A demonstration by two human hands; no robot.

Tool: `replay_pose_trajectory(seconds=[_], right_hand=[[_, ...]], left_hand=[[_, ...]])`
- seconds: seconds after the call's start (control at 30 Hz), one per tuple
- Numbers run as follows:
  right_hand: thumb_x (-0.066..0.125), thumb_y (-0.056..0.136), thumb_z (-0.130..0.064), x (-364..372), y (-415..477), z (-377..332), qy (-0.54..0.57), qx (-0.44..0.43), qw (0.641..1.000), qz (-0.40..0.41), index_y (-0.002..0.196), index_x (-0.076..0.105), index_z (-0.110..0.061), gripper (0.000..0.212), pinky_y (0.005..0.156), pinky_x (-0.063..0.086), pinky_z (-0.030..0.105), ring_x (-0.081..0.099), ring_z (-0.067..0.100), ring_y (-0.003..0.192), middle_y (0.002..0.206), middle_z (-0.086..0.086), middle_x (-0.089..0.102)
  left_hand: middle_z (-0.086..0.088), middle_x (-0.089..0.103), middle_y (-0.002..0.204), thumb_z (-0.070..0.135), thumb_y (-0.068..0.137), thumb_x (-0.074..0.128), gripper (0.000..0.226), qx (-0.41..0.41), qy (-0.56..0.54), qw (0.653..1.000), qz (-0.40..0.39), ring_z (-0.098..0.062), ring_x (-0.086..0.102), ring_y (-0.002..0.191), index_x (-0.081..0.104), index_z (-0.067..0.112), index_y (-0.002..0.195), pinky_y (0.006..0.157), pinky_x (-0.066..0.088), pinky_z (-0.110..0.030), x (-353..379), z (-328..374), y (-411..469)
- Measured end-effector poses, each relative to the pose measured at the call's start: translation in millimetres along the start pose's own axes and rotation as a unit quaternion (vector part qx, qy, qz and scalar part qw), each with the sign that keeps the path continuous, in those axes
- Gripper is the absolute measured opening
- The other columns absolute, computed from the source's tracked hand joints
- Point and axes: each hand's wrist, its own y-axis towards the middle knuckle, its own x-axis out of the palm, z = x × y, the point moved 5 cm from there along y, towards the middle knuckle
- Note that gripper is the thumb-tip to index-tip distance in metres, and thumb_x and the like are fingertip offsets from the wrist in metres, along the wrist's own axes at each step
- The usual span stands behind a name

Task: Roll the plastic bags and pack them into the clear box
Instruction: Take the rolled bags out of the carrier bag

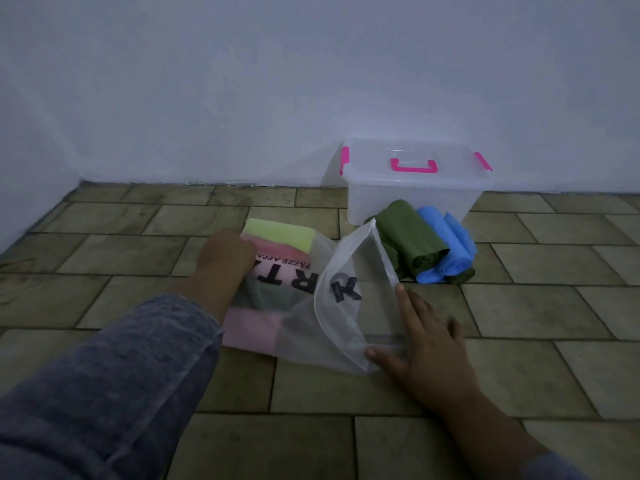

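Tiled floor [138, 244] below, white wall [242, 81] beyond. At 1 o'clock, against that wall: the clear box [415, 199], lid [377, 154] on, pink handle [414, 166] on top, pink latches [344, 161] at both ends. Just in front of it, at its 6 o'clock: rolled green bags [410, 237] and rolled blue bags [446, 244], lying side by side. Dead ahead at 12 o'clock, a translucent white bag [343, 306] with black lettering, spread partly over a stack of flat coloured bags [277, 233] at its 11 o'clock, yellow-green on top, pink beneath. Left hand [225, 254], grey sleeve [121, 375] behind it, resting knuckles-up on that stack; fingers hidden, so cannot tell whether gripping anything. Right hand [426, 344] at the translucent bag's 4 o'clock, flat, fingers straight and spread, thumb and forefinger touching the bag's raised edge, nothing grasped
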Motion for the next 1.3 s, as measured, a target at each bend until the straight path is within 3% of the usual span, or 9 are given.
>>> replay_pose_trajectory(seconds=[0.1,0.27,0.47,0.63,0.9,1.07,1.13,1.2,1.3], right_hand=[[0.016,0.062,-0.095,1,1,0,-0.009,0.000,1.000,-0.003,0.141,-0.024,-0.046,0.101,0.113,0.013,0.054,0.017,0.013,0.143,0.157,-0.009,0.018],[0.016,0.060,-0.096,4,2,2,-0.014,0.007,1.000,-0.005,0.143,-0.022,-0.045,0.104,0.113,0.011,0.053,0.016,0.013,0.143,0.157,-0.009,0.017],[0.020,0.062,-0.095,6,3,2,-0.019,-0.001,1.000,0.001,0.143,-0.021,-0.046,0.103,0.112,0.013,0.055,0.018,0.014,0.143,0.157,-0.008,0.020],[0.021,0.063,-0.096,6,3,5,-0.008,0.004,1.000,0.006,0.145,-0.015,-0.044,0.104,0.112,0.014,0.055,0.019,0.013,0.143,0.157,-0.009,0.021],[0.016,0.059,-0.096,4,2,6,-0.018,0.015,1.000,0.000,0.149,-0.002,-0.035,0.110,0.114,0.012,0.051,0.015,0.010,0.143,0.157,-0.009,0.020],[0.019,0.057,-0.097,3,1,4,-0.016,0.023,1.000,-0.001,0.151,0.005,-0.031,0.115,0.115,0.012,0.051,0.016,0.010,0.144,0.157,-0.007,0.021],[0.016,0.056,-0.097,3,2,5,-0.024,0.026,0.999,-0.004,0.151,0.006,-0.029,0.117,0.115,0.012,0.051,0.015,0.009,0.144,0.157,-0.007,0.020],[0.016,0.056,-0.097,5,2,5,-0.035,0.027,0.999,-0.010,0.151,0.005,-0.029,0.117,0.115,0.010,0.051,0.013,0.010,0.144,0.157,-0.007,0.018],[0.017,0.056,-0.097,7,3,5,-0.039,0.029,0.999,-0.015,0.150,0.003,-0.031,0.117,0.115,0.008,0.050,0.010,0.009,0.145,0.158,-0.009,0.016]], left_hand=[[-0.024,0.062,0.106,0.007,0.085,0.046,0.023,0.016,0.004,0.999,0.037,-0.039,0.057,0.095,0.064,-0.001,0.096,0.074,0.041,-0.035,-6,2,-3],[-0.015,0.060,0.095,0.013,0.091,0.043,0.018,0.100,-0.009,0.989,0.113,-0.029,0.051,0.081,0.060,0.010,0.088,0.069,0.036,-0.035,-31,30,-22],[-0.003,0.047,0.084,0.016,0.091,0.044,0.018,0.316,-0.011,0.925,0.213,-0.020,0.044,0.074,0.061,0.011,0.087,0.063,0.032,-0.033,-73,113,-62],[0.001,0.042,0.082,0.017,0.092,0.043,0.018,0.388,-0.035,0.885,0.254,-0.018,0.042,0.074,0.060,0.012,0.086,0.063,0.031,-0.031,-97,142,-87],[-0.003,0.047,0.084,0.016,0.092,0.043,0.018,0.380,-0.048,0.872,0.305,-0.016,0.042,0.077,0.059,0.009,0.087,0.065,0.030,-0.028,-136,141,-82],[-0.014,0.055,0.094,0.016,0.093,0.043,0.015,0.308,-0.042,0.900,0.304,-0.025,0.049,0.082,0.056,0.008,0.090,0.068,0.035,-0.034,-127,108,-56],[-0.016,0.053,0.106,0.018,0.092,0.047,0.015,0.214,-0.046,0.936,0.277,-0.032,0.054,0.093,0.054,0.008,0.101,0.073,0.040,-0.037,-117,84,-40],[-0.018,0.045,0.125,0.026,0.092,0.051,0.035,0.121,-0.034,0.968,0.219,-0.036,0.049,0.110,0.047,0.008,0.122,0.086,0.042,-0.043,-101,66,-33],[-0.012,0.024,0.152,0.044,0.093,0.042,0.061,0.166,-0.008,0.968,0.186,-0.031,0.024,0.139,0.029,0.013,0.144,0.110,0.025,-0.052,-74,74,-48]])
